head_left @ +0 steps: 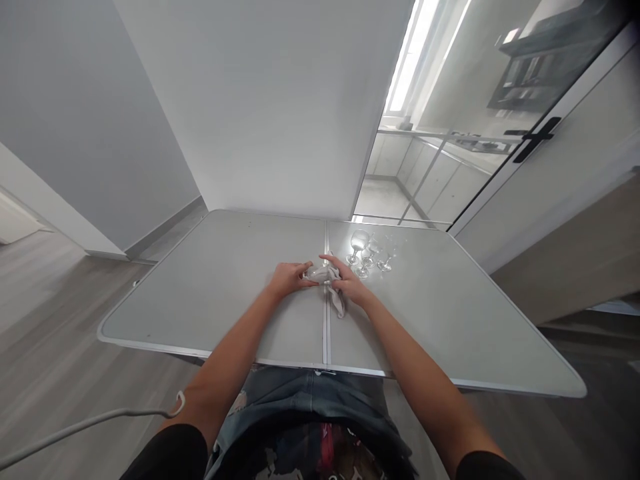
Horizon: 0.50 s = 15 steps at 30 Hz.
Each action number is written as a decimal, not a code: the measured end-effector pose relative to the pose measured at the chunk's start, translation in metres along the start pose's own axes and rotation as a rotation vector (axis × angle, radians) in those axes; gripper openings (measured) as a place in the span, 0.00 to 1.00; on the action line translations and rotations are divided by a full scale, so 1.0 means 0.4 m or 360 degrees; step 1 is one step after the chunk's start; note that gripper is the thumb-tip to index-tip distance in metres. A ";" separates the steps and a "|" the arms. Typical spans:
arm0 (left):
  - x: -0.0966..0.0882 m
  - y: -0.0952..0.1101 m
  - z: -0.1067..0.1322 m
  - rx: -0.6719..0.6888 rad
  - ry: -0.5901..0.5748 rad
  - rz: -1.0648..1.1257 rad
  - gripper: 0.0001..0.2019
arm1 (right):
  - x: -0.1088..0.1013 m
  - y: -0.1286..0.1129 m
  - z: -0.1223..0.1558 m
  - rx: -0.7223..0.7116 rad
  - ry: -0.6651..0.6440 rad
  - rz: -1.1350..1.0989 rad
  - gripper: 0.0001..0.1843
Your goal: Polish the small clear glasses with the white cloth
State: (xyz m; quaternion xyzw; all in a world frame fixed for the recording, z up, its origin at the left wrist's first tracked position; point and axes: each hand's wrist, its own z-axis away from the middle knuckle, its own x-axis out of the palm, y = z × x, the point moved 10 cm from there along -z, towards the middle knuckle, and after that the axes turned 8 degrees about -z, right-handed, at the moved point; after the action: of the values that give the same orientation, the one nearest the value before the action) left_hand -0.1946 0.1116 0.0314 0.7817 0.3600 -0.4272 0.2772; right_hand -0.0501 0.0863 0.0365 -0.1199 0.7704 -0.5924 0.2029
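Note:
Over the middle seam of the folding table (210, 300), my left hand (290, 277) is closed on one end of a clear glass (316, 274), which lies sideways between my hands. It looks like a stemmed wine glass, though my fingers and the cloth cover much of it. My right hand (350, 283) is closed on a whitish cloth (337, 304) pressed against the glass's other end. A loose end of the cloth hangs down toward the tabletop. Just beyond my right hand stand several stemmed wine glasses (359, 241), close together.
A plain wall (260, 120) rises behind the table's far edge. To the right is a glass-paned door (430, 153) with a black handle (537, 140), showing a counter beyond. A pale cable (115, 415) runs in at lower left, past my left forearm.

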 end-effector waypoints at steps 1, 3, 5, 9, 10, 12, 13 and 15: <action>0.000 0.008 -0.001 0.0013 0.0000 0.0024 0.29 | -0.008 -0.002 0.002 -0.0018 0.0032 -0.0047 0.46; -0.002 0.021 -0.001 0.0031 0.0026 0.0071 0.30 | -0.022 -0.011 0.006 -0.0074 0.0096 -0.0008 0.47; -0.005 0.026 0.000 0.0039 0.0068 0.0097 0.31 | -0.021 -0.018 0.006 -0.0124 0.0103 0.0167 0.46; -0.005 0.019 0.006 0.0041 0.0137 0.0042 0.30 | 0.015 -0.024 -0.002 -0.0199 -0.0045 0.0505 0.44; -0.004 0.016 0.008 0.0041 0.0145 0.0009 0.29 | 0.021 -0.023 -0.004 -0.0199 -0.0064 0.0539 0.44; -0.001 0.011 0.010 0.0034 0.0145 -0.0062 0.28 | 0.023 -0.016 -0.007 -0.0146 -0.0049 0.0539 0.45; 0.001 0.008 0.010 0.0031 0.0138 -0.0093 0.28 | 0.022 -0.009 -0.008 -0.0098 -0.0041 0.0511 0.45; 0.003 0.005 0.011 0.0032 0.0121 -0.0124 0.28 | 0.021 0.001 -0.008 -0.0021 -0.0035 0.0411 0.45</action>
State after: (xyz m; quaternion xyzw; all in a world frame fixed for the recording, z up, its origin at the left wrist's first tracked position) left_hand -0.1945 0.1075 0.0287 0.7855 0.3962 -0.4112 0.2386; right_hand -0.0588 0.0855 0.0354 -0.0276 0.7810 -0.5549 0.2850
